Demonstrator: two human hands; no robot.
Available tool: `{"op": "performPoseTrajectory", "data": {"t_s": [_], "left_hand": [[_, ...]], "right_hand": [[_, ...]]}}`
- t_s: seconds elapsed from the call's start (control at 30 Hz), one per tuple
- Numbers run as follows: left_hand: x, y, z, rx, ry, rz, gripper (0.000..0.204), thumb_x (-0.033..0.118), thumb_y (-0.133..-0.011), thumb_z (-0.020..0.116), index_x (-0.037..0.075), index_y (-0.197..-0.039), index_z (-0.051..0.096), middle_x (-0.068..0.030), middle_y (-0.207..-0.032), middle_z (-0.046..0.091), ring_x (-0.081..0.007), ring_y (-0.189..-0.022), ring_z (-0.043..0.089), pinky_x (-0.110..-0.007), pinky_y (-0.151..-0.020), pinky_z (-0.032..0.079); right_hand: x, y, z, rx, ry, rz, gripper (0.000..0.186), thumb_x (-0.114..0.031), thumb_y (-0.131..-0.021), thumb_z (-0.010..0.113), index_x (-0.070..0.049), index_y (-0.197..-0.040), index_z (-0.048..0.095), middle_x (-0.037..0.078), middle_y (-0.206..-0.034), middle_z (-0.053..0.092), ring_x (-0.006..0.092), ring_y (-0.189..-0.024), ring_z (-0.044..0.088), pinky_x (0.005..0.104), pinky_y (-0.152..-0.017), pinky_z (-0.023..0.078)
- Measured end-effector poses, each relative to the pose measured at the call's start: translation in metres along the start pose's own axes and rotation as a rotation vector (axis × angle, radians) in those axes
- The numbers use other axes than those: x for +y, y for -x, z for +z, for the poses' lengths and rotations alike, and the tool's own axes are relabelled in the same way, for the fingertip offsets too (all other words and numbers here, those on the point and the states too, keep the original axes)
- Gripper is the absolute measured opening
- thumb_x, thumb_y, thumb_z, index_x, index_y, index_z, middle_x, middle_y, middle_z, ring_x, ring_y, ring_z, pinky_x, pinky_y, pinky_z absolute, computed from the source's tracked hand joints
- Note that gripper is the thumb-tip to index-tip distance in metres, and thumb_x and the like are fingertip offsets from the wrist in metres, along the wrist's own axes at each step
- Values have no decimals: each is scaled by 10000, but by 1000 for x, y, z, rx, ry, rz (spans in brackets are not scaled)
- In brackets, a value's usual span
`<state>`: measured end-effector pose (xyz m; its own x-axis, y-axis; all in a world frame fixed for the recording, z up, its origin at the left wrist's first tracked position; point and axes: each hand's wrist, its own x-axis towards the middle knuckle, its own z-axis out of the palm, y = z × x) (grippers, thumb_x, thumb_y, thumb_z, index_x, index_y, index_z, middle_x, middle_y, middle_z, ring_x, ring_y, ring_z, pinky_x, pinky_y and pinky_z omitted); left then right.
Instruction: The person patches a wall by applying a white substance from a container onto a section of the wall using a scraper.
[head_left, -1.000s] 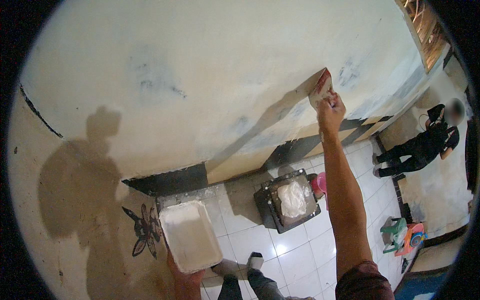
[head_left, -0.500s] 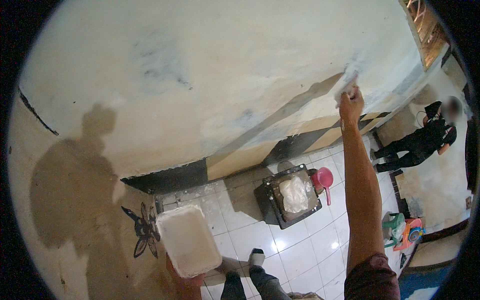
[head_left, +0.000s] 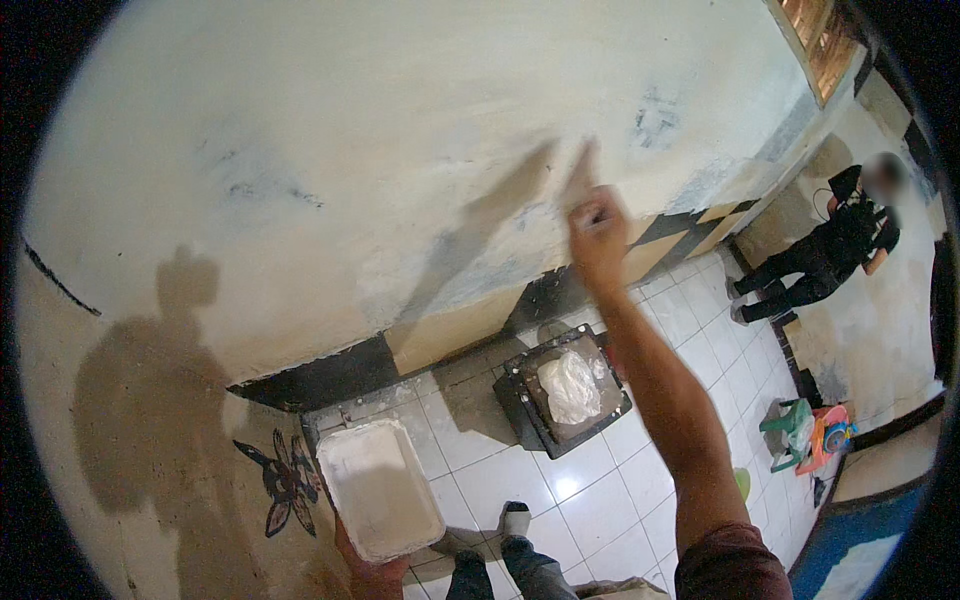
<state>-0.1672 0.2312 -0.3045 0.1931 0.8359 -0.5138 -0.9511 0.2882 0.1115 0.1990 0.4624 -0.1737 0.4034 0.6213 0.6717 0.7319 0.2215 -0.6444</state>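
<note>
My right hand (head_left: pixel 600 228) is raised in front of the pale wall (head_left: pixel 390 120), its fingers closed round a thin flat scraper (head_left: pixel 581 172), blurred by motion. The scraper's blade points up toward the wall; whether it touches the surface I cannot tell. Low on the left, my left hand (head_left: pixel 378 578) grips a white rectangular tub (head_left: pixel 430 482) from beneath its near edge. Off-white paste (head_left: pixel 370 485) coats the inside of the tub. Grey-blue smudges (head_left: pixel 655 118) and patchy smears mark the wall around my right hand.
A black box-like stand (head_left: pixel 532 437) on the tiled floor (head_left: pixel 490 480) bears a white plastic bag (head_left: pixel 570 387). Dark and tan squares run along the wall's foot. At right stand a person in black (head_left: pixel 825 245), a green stool (head_left: pixel 790 430) and an orange object (head_left: pixel 828 430).
My right hand with the scraper has swung left and slightly down along the wall. The tub stays in my left hand, nearly in place. My forearm now covers most of the pink dipper.
</note>
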Motion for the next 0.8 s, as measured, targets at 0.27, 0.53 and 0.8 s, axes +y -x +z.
{"op": "performPoseTrajectory", "data": {"t_s": [0.27, 0.53, 0.8], "left_hand": [[-11, -3, -16, -90, -61, 34, 553, 453, -921, 445, 92, -1339, 438, -129, -1255, 544, -342, -1105, 568, -543, -891, 495], [-11, -3, -27, -168, -90, 21, 565, 487, -920, 432, 110, -1339, 435, -120, -1276, 524, -337, -1125, 547, -549, -894, 490], [-24, -4, 5, 50, -43, -29, 579, 493, -914, 438, 105, -1344, 433, -125, -1290, 518, -340, -1151, 534, -574, -915, 468]], "right_hand": [[15, -72, 23, 77, 104, -311, 151, -59, -797, 598, 23, -924, 605, 108, -767, 618, 214, -715, 589, 343, -679, 479], [-54, -10, 8, 77, 117, -329, 213, -73, -782, 617, -22, -698, 428, 156, -568, 404, 287, -507, 405, 349, -514, 387], [33, -60, 24, -131, 477, -488, 175, 8, -719, 628, -42, -852, 526, 160, -739, 606, 356, -676, 623, 435, -603, 491]]}}
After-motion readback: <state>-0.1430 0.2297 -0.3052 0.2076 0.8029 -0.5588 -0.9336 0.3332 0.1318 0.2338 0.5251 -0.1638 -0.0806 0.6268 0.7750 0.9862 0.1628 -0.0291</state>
